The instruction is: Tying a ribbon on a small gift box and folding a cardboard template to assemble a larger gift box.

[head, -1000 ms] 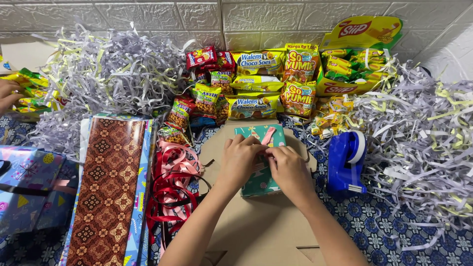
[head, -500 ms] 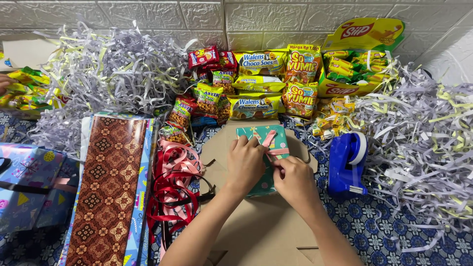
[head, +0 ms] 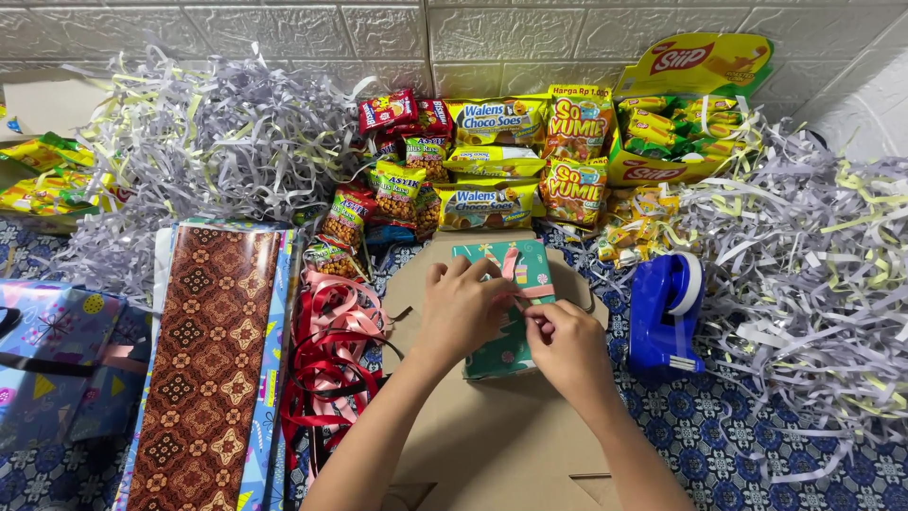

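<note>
A small box wrapped in teal patterned paper [head: 518,265] lies on a flat brown cardboard sheet [head: 492,435]. A pink ribbon [head: 511,260] runs across its top. My left hand [head: 461,308] rests on the box's left side and pinches the ribbon. My right hand [head: 567,343] pinches the ribbon's other end over the box's right part. The box's lower half is hidden under both hands.
A blue tape dispenser [head: 665,312] stands right of the box. Red and pink ribbon coils [head: 331,350] lie left of it, beside a brown patterned wrapping sheet [head: 208,360]. Snack packets [head: 487,156] line the back. Shredded paper [head: 189,151] is heaped at left and right.
Both hands have shifted slightly down and right on the box, pulling the pink ribbon tighter across its top. The box stays in place.
</note>
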